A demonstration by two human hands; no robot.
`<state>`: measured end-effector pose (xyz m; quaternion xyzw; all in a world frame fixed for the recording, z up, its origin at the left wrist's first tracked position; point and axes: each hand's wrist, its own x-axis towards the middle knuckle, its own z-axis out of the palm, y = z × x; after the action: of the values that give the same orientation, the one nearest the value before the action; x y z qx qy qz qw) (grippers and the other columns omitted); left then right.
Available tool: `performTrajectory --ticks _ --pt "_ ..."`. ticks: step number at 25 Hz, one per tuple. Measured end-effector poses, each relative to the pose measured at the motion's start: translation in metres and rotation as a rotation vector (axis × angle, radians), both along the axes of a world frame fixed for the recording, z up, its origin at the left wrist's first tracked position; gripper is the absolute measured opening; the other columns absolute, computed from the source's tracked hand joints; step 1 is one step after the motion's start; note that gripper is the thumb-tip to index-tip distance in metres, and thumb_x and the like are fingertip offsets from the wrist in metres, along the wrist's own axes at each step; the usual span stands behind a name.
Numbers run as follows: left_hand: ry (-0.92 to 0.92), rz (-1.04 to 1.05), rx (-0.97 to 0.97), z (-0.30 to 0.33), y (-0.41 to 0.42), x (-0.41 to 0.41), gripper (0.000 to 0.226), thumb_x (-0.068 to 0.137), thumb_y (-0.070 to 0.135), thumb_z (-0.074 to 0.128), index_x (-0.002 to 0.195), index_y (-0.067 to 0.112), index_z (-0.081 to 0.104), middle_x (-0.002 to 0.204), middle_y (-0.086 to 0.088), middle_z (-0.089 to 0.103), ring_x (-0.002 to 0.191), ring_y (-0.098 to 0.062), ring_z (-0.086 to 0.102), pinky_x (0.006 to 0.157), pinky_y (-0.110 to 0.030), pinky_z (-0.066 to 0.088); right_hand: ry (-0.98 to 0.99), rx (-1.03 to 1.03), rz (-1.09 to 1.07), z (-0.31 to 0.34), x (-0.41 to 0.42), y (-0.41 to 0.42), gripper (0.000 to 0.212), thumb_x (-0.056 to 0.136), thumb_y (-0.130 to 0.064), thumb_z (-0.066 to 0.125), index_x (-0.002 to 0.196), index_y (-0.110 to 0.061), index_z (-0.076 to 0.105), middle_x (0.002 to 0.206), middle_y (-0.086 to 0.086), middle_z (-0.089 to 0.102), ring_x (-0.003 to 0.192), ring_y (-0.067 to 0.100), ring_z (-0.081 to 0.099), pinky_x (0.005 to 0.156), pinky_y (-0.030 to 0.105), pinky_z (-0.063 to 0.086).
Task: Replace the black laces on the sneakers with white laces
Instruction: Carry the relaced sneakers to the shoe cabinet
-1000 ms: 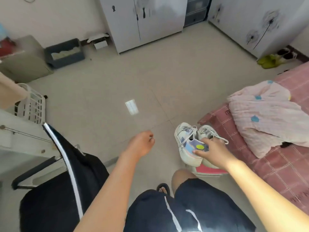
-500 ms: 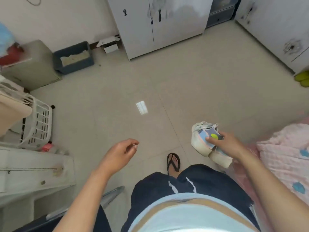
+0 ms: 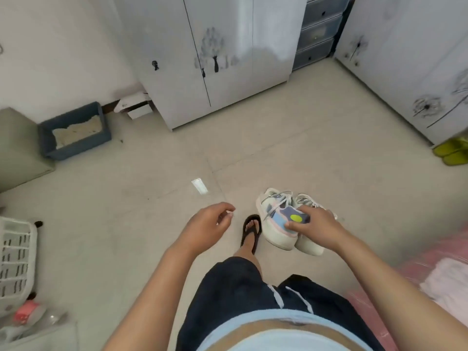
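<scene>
My right hand point(image 3: 316, 228) grips a pair of white sneakers point(image 3: 277, 230) by their openings and carries them above the floor, toes pointing away from me. The sneakers have blue and pink panels, a yellow-green dot on the insole, and pale laces point(image 3: 281, 201) hanging loosely at the front. My left hand point(image 3: 206, 228) hovers to the left of the shoes with loosely curled fingers and holds nothing. No black laces are visible.
White wardrobes point(image 3: 215, 54) stand at the back and right. A dark litter box point(image 3: 76, 134) sits at the left wall, a white basket point(image 3: 15, 262) at the left edge. Green slippers point(image 3: 452, 152) lie far right. A pink bed point(image 3: 430, 274) is at lower right.
I have stood up and turned away from the bed. My right hand lifted the sneakers off the bed edge and carries them over the floor. The left hand stays free.
</scene>
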<state>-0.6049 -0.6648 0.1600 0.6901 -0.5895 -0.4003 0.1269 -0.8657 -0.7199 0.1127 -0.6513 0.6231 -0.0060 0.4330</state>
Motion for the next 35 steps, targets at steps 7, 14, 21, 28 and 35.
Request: performTrajectory --ticks 7,14,21,28,35 --pt "-0.081 -0.144 0.056 -0.019 -0.237 -0.012 0.028 0.098 0.026 0.043 0.121 0.022 0.058 0.108 0.008 0.062 0.099 -0.008 0.056 0.087 -0.023 0.044 0.040 0.020 -0.139 -0.008 -0.032 -0.195 0.034 0.078 -0.052 0.065 0.102 -0.028 0.059 0.098 0.005 0.059 0.104 0.026 0.042 0.075 0.032 0.034" --pt "-0.085 -0.411 0.066 -0.027 -0.454 -0.141 0.027 0.099 0.025 0.041 0.118 0.020 0.058 0.111 0.008 0.062 0.100 -0.010 0.054 0.091 -0.028 0.044 -0.036 0.045 -0.359 -0.001 -0.154 -0.369 0.017 0.081 -0.046 0.067 0.087 -0.035 0.055 0.084 -0.007 0.059 0.093 0.019 0.043 0.068 0.026 0.034" --pt "-0.042 -0.250 0.053 -0.032 -0.641 -0.283 0.026 0.098 0.024 0.042 0.116 0.021 0.060 0.109 0.008 0.062 0.097 -0.010 0.055 0.083 -0.024 0.042 0.173 0.007 -0.205 -0.020 -0.310 -0.554 0.038 0.081 -0.055 0.062 0.109 -0.030 0.057 0.100 0.002 0.058 0.105 0.026 0.045 0.081 0.032 0.030" --pt "-0.091 -0.004 0.102 -0.032 -0.787 -0.313 0.029 0.099 0.024 0.040 0.121 0.020 0.058 0.117 0.006 0.061 0.105 -0.012 0.055 0.089 -0.025 0.042 0.155 0.086 -0.043 -0.030 -0.362 -0.758 0.040 0.083 -0.053 0.060 0.115 -0.030 0.057 0.107 0.004 0.060 0.102 0.023 0.046 0.080 0.029 0.028" --pt "-0.159 -0.026 0.125 -0.073 -0.996 -0.326 0.030 0.099 0.027 0.036 0.121 0.021 0.056 0.122 0.005 0.060 0.110 -0.014 0.054 0.092 -0.029 0.043 0.120 0.108 0.123 -0.040 -0.358 -0.976 0.023 0.077 -0.053 0.068 0.082 -0.035 0.054 0.083 -0.001 0.056 0.090 0.021 0.046 0.065 0.025 0.030"
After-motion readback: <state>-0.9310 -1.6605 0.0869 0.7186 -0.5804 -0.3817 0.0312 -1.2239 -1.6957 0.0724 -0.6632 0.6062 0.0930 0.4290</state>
